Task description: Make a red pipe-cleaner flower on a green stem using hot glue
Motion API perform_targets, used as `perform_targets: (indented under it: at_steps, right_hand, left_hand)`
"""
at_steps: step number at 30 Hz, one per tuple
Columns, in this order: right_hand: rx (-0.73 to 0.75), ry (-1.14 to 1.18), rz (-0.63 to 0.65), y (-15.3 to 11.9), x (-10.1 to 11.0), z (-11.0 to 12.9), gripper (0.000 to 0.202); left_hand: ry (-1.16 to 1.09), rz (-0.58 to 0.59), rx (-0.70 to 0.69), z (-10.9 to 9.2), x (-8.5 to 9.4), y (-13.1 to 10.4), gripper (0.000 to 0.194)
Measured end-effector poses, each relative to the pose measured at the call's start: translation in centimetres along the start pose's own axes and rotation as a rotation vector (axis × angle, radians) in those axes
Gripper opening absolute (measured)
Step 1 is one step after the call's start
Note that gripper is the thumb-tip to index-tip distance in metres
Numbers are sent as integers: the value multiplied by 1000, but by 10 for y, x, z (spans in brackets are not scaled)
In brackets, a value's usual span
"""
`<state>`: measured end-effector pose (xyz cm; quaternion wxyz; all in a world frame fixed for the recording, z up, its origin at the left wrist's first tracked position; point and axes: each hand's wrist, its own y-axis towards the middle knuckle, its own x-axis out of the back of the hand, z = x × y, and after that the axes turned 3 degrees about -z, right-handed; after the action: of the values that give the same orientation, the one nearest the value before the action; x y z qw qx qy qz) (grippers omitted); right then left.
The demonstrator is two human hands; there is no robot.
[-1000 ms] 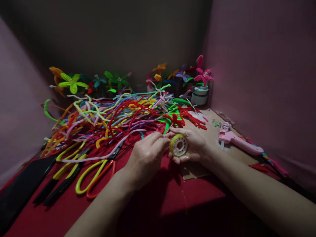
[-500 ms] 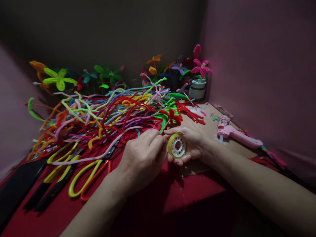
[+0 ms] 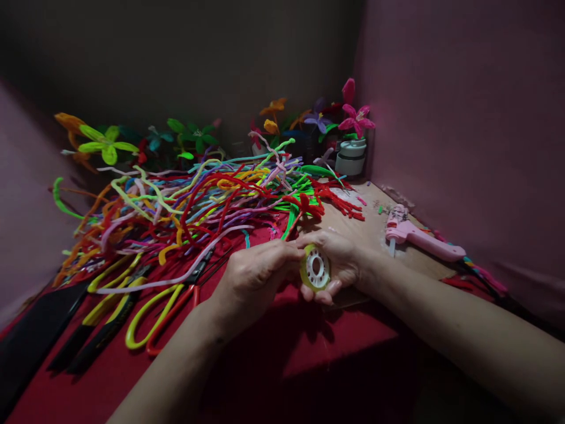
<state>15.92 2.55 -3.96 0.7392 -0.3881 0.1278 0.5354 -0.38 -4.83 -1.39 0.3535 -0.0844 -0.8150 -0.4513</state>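
My right hand (image 3: 338, 262) is closed round a roll of yellow-green tape (image 3: 309, 282) on a white spool with holes, its flat face turned towards me. The fingers of my left hand (image 3: 260, 268) press together at the roll's left edge. What they pinch there is hidden. Just beyond the hands is a red pipe-cleaner flower (image 3: 304, 204) with a green leaf. Its thin stem runs down towards my left fingers, and I cannot tell whether they hold it.
Loose pipe cleaners (image 3: 176, 206) lie heaped on the left. Nearer are scissors (image 3: 154, 318) and black-and-yellow pliers (image 3: 101, 324). A pink glue gun (image 3: 424, 238) rests on a board (image 3: 373, 206) at right. Several pipe-cleaner flowers (image 3: 106, 144) stand at the back, some by a pale container (image 3: 351, 159).
My left fingers have straightened from a tighter curl and reach along the roll's upper left edge. The roll has tilted slightly and dropped a little in my right hand.
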Motion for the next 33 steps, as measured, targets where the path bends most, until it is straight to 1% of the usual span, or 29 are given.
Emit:
perform_targets:
  at_steps: [3,5,7,10,12,14,17,22,28,33]
  right_hand:
    - [-6,12,30,3,3,-3,43]
    - [-1,27,66,5,5,-5,41]
    - [5,41,110,5,6,-6,41]
    - [27,49,140,4,6,-5,45]
    - [42,49,138,2,5,-5,46]
    - [37,51,146,2,4,-4,46]
    - [14,55,163,3,4,-4,44]
    - [-31,30,142,6,6,-5,38]
    - [-24,18,111,7,8,-5,38]
    - [-26,20,86,6,7,-5,38]
  left_hand:
    - [98,11,-13,-3,-1,1,13]
    - [114,7,35,-5,-2,2,14]
    - [33,-2,137,-7,-1,5,15]
    - [-186,10,309,-10,3,9,16]
    - [-292,42,360,-11,6,12,17]
    - [-336,62,360,-11,8,12,17]
    - [-327,33,339,-10,7,10,16]
    - [-191,7,222,-7,3,4,15]
    - [-88,-1,110,-5,0,2,16]
    - [45,18,130,-9,-2,3,14]
